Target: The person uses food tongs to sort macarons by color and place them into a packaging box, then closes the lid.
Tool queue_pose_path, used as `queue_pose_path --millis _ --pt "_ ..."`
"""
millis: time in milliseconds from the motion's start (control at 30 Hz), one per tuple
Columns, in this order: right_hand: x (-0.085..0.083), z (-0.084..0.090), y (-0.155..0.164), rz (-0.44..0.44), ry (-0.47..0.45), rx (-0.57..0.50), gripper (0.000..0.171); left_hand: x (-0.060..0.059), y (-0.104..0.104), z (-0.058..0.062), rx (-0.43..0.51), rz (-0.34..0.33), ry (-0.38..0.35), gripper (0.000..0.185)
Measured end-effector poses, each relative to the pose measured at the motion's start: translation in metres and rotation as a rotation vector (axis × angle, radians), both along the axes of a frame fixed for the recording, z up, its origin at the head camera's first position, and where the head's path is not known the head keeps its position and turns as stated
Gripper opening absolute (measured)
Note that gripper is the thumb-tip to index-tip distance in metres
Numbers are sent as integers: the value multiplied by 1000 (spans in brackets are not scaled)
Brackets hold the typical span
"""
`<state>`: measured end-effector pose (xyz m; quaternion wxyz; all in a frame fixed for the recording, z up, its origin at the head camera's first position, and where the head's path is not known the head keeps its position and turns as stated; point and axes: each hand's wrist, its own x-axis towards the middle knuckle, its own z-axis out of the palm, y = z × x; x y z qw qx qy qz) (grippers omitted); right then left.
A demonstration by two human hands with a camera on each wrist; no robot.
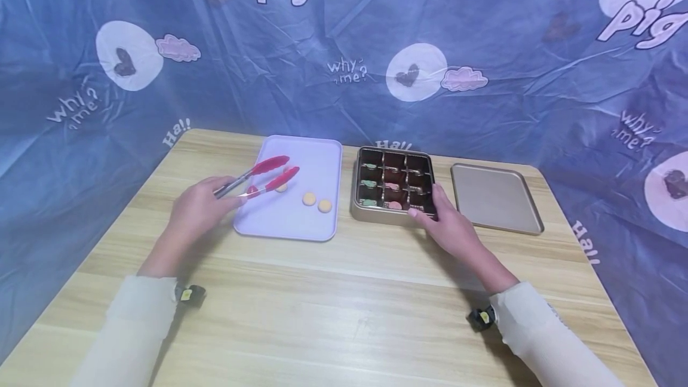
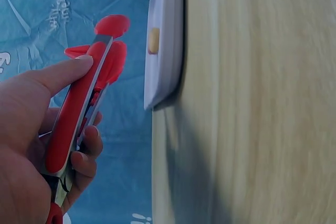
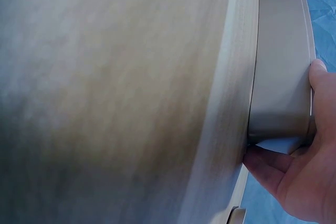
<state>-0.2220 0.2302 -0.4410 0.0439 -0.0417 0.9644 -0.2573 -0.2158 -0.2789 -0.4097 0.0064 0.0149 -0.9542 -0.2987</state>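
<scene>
My left hand (image 1: 201, 208) holds a pair of tongs (image 1: 271, 165) with red tips, metal arms and red grips. The thumb lies along one arm and fingers curl round the other in the left wrist view. The tips are apart, above a lilac tray (image 1: 285, 226). On the tray lie round, pale yellow cookies (image 1: 309, 199), one of them partly behind the tongs. At right, my right hand (image 1: 454, 229) grips the near right corner of a divided tin (image 1: 371, 214), thumb on its rim. Green pieces (image 1: 368, 184) sit in its left column, pink pieces (image 1: 393, 186) in its middle column.
A flat metal lid (image 1: 497, 196) lies right of the tin. Everything stands on a wooden table (image 1: 322, 303), with a blue printed cloth (image 1: 301, 76) hanging behind and at the sides. The tray and tin stand side by side near the back edge.
</scene>
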Motion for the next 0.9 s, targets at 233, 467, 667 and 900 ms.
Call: queue_pose_path --millis 233,467,667,900 --pt "0 0 2 8 1 7 103 -8 -10 -5 0 17 -16 74" --pt "-2 -1 1 4 -1 6 104 -16 -20 -11 -46 6 -34 77" --pt "-1 0 1 3 2 4 102 -15 -23 -13 -59 -3 -54 83" --pt "0 1 1 6 -8 11 103 -16 -22 -8 -54 -16 -124 87"
